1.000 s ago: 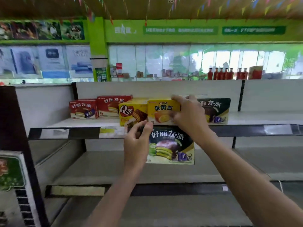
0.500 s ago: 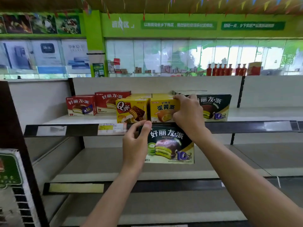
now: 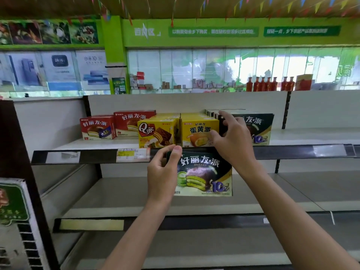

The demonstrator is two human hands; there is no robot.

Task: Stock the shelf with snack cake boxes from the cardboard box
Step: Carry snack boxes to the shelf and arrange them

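shelf [image 3: 311,136]: white top tier w/ black price rail; snack boxes in a row, left to middle.
dark green box [image 3: 206,172]: held up in front of rail, just below top tier, face toward cam.
yellow egg-pie box [image 3: 196,131]: on top tier, beside Q box [image 3: 155,132]; another dark box [image 3: 259,127] on its right.
red boxes [image 3: 97,127]: far left of row.
right hand [image 3: 231,141]: fingers spread, loosely curled, at yellow box's right edge; can't tell if touching.
left hand [image 3: 162,173]: pinches dark green box's top-left corner, thumb in front.
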